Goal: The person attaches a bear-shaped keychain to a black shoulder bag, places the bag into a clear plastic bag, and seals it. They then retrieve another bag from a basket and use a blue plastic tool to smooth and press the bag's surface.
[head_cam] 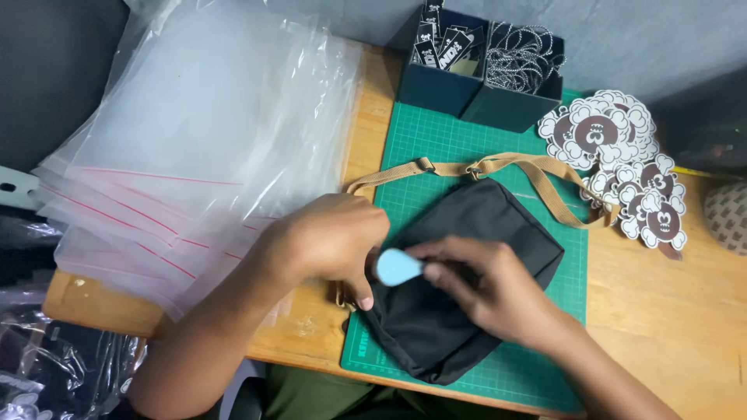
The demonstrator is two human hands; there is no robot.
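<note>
- Lay flat on the green gridded cutting mat, near the table's front edge: a small black fabric pouch bag with a tan webbing strap.
- Rested on the bag's left end, fingers curled down over its edge: the left hand; seemed to pin the fabric, though how tightly could not be told.
- Pinched between thumb and fingertips of the right hand: a small pale-blue teardrop-shaped tag, held just over the bag's upper left part, between the two hands.
- Looked like the step of fitting the blue piece to the bag, not yet finished; called next for a steady bag and a fine, precise placing by the right fingers.
- Stacked to the left on the wooden table: clear zip bags with red seal lines.
- Piled to the right: white-and-brown cloud-shaped card cutouts.
- Stood farthest back: a dark blue divided box, holding black printed tags and speckled cords.
</note>
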